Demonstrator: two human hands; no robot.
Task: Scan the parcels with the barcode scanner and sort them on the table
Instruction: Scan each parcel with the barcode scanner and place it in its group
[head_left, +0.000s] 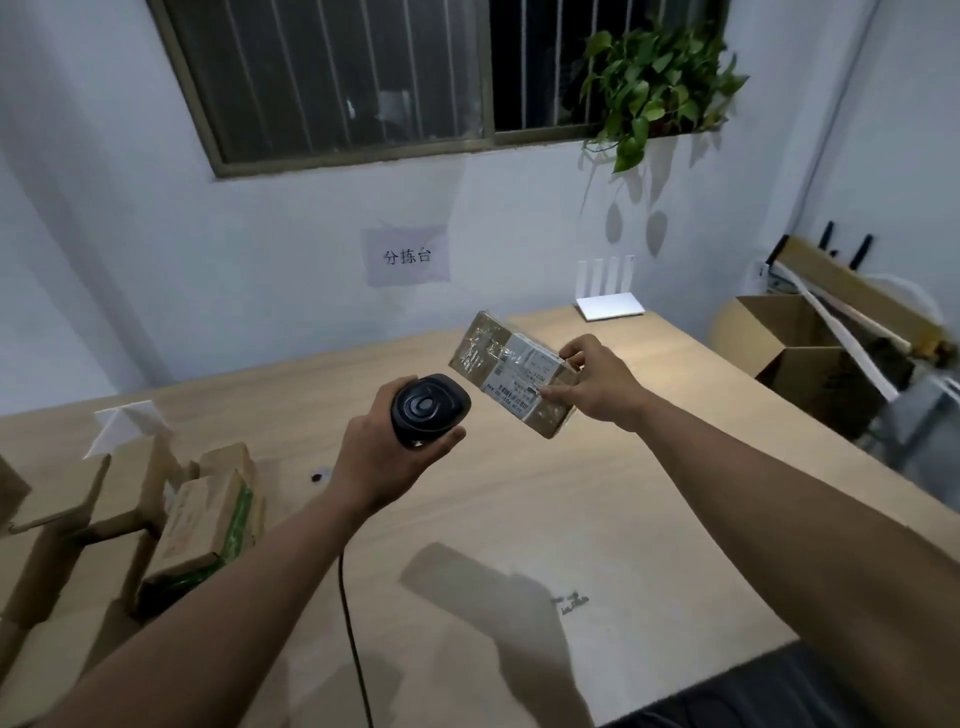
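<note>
While left hand (379, 462) grips scanner (427, 408), right hand (597, 387) pinches taped, labelled brown parcel (511, 371).

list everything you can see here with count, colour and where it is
parcel in hand: one, brown with a white label, held up over the table
scanner: one, black, with a cord hanging down, aimed toward the held parcel
parcels in pile: several, brown, one with green tape, left end of table
table: one, light wood, across the middle
white card: one, behind the pile
router: one, white, far edge of table
paper sign: one, pale, on the wall
plant: one, green, hanging by the window
open box: one, brown, right of table
left hand: grips the scanner
right hand: holds the parcel
</note>
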